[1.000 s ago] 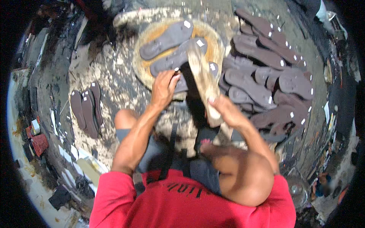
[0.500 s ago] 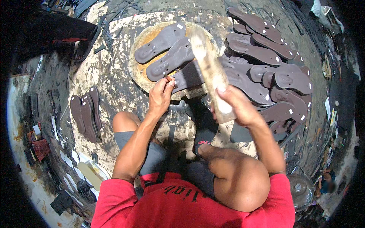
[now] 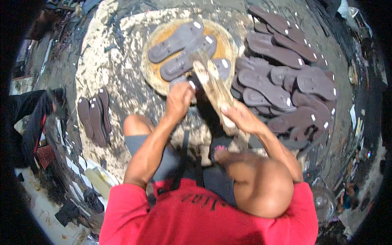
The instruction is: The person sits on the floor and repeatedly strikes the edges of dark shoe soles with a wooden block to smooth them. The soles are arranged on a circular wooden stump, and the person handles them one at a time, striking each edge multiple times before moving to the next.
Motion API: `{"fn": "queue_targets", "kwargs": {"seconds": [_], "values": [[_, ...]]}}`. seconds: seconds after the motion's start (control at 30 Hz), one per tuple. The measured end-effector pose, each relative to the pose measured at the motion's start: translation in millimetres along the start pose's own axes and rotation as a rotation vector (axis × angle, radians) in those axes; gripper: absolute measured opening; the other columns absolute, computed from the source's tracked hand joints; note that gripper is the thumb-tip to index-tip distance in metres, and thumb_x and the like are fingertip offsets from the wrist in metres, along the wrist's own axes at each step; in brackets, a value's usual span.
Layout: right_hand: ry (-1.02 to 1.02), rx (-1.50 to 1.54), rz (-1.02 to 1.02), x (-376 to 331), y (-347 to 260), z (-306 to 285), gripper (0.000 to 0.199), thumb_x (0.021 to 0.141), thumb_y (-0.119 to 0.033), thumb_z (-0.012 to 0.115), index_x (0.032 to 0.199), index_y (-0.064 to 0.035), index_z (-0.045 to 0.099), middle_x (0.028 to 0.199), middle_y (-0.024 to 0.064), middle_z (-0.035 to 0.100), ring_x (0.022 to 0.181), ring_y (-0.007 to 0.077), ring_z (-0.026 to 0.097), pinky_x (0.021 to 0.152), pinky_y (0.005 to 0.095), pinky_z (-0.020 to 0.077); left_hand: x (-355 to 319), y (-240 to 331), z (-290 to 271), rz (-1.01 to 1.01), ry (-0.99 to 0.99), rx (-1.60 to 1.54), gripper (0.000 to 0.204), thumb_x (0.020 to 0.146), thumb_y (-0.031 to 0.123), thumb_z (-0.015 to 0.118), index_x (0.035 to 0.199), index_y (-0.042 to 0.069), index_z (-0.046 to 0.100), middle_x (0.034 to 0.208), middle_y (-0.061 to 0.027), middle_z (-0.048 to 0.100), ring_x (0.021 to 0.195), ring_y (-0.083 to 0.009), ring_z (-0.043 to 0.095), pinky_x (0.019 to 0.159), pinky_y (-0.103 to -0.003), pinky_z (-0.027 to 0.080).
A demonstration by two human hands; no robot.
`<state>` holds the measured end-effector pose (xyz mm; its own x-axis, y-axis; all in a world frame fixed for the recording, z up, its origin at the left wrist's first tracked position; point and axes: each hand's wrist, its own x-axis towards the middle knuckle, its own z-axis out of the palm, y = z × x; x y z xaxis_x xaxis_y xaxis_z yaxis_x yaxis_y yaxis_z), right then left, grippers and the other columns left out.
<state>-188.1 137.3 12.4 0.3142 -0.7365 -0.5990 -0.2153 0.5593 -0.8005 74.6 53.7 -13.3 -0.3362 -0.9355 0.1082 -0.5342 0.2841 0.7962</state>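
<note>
My right hand (image 3: 241, 117) grips a pale, glue-stained sandal sole (image 3: 213, 87), holding it tilted over the edge of a round yellowish tray (image 3: 223, 45). Several dark brown soles (image 3: 175, 40) lie in that tray. Fingers bent, my left hand (image 3: 178, 101) rests at the tray's near rim, touching a dark sole (image 3: 182, 83) there. Whether it grips that sole is hard to tell. My knees and a red shirt fill the lower picture.
A large heap of dark brown soles (image 3: 281, 77) with small white tags lies to the right of the tray. Three more soles (image 3: 94, 116) lie side by side at the left on the stained floor. Clutter and scraps ring the work spot.
The pale sole in my right hand has swung slightly, its far end now over the tray. My left hand stays at the tray's near rim.
</note>
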Motion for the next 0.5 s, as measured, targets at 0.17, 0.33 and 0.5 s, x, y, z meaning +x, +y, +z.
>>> {"fn": "queue_targets", "kwargs": {"seconds": [0.17, 0.33, 0.5], "values": [[0.025, -0.066, -0.017, -0.4, 13.7, 12.3, 0.069, 0.107, -0.050, 0.053, 0.149, 0.0037, 0.047, 0.143, 0.0197, 0.060, 0.133, 0.0275, 0.054, 0.115, 0.0394, 0.0383, 25.9, 39.9, -32.9, -0.343, 0.405, -0.565, 0.026, 0.108, 0.027, 0.061, 0.107, 0.001, 0.065, 0.095, -0.0072, 0.070, 0.081, -0.0124, 0.065, 0.067, -0.024, 0.053], [0.357, -0.117, -0.279, 12.8, 2.1, 30.1, 0.061, 0.099, -0.027, 0.072, 0.147, 0.0010, 0.047, 0.122, 0.0056, 0.065, 0.109, 0.0129, 0.060, 0.097, 0.0309, 0.0491, -12.2, 52.7, -13.4, 0.085, -0.584, -0.074, 0.025, 0.099, 0.026, 0.068, 0.111, 0.004, 0.069, 0.103, -0.0195, 0.070, 0.094, -0.0426, 0.067, 0.084, -0.048, 0.055], [0.430, 0.202, -0.293, 17.7, 1.4, 6.0, 0.059, 0.097, -0.029, 0.074, 0.138, 0.0035, 0.046, 0.102, 0.0125, 0.071, 0.090, 0.0201, 0.070, 0.082, 0.0348, 0.0562, 4.1, 2.2, -7.4, 0.306, -0.139, 0.378, 0.053, 0.090, 0.036, 0.077, 0.134, 0.011, 0.063, 0.133, -0.0207, 0.059, 0.122, -0.0413, 0.054, 0.103, -0.053, 0.042]]}}
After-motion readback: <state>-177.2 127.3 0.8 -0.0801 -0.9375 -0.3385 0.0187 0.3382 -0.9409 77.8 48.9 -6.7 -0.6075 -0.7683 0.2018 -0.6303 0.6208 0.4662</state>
